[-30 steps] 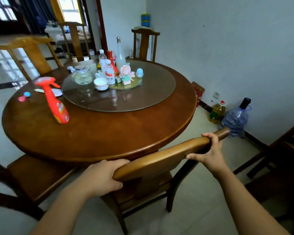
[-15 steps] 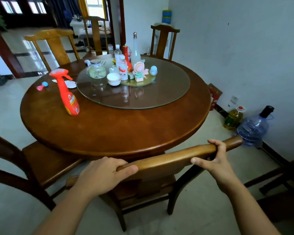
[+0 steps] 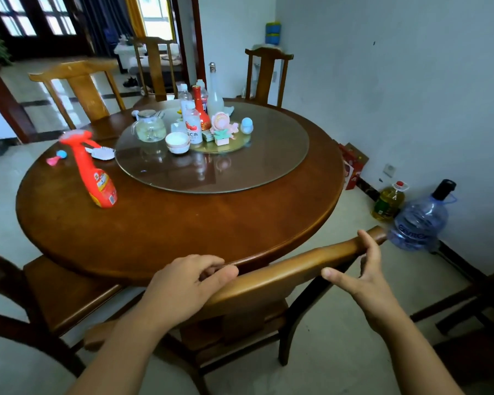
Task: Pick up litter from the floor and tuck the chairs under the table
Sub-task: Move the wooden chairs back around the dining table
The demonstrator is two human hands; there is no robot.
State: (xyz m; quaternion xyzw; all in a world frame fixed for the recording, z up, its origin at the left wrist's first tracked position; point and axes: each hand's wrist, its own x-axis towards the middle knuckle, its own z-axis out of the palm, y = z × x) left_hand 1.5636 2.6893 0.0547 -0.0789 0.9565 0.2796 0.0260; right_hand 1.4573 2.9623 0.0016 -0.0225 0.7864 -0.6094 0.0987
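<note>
A wooden chair with a curved top rail (image 3: 283, 269) stands in front of me, its seat under the round wooden table (image 3: 183, 223) and its rail close against the table's near edge. My left hand (image 3: 183, 283) grips the left part of the rail, fingers curled over it beside the table edge and thumb lying on top. My right hand (image 3: 360, 275) touches the right end of the rail with nearly straight fingers, the thumb spread away from the wood.
A second chair (image 3: 54, 289) sits at the table's left; a dark chair (image 3: 482, 309) stands apart at right. Against the wall are a water jug (image 3: 419, 220) and an oil bottle (image 3: 389, 202). A red spray bottle (image 3: 97, 178) and a glass turntable (image 3: 268, 166) with bottles occupy the table.
The chair has slid in toward the table until its rail reaches the edge. My right hand has loosened from a grip to straight fingers with the thumb off the rail.
</note>
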